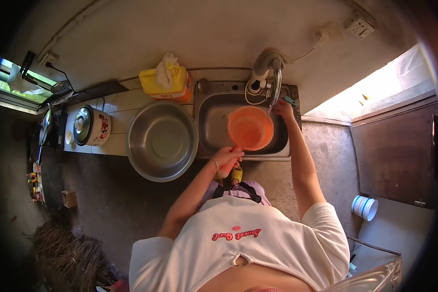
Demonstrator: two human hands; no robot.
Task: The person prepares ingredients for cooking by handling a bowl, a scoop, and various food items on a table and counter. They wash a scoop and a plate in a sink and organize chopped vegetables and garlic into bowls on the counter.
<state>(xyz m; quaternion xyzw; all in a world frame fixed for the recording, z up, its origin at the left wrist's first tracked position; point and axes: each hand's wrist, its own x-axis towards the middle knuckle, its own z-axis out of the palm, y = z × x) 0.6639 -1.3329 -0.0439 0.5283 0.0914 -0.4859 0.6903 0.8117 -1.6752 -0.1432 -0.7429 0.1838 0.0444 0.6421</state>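
Observation:
My left hand [228, 157] is closed around the handle of an orange plastic water dipper [251, 127], whose bowl is over the stainless steel sink [211, 127]. A thin stream runs into the dipper from the curved metal faucet [277, 82]. My right hand [283, 108] is at the sink's right side, just beside the faucet's outlet; its fingertips are partly hidden, and whether they hold anything cannot be told. A teal object [290, 101] lies close behind that hand. Left of the sink, a large metal basin [161, 142] stands on the tiled counter, its front part past the edge.
Behind the basin stands a yellow plastic jug [168, 84] with a cloth on top. A rice cooker [93, 125] is farther left on the counter. A white bucket [365, 208] is at the right, below a dark wooden door [394, 153]. Brushwood [69, 252] lies at lower left.

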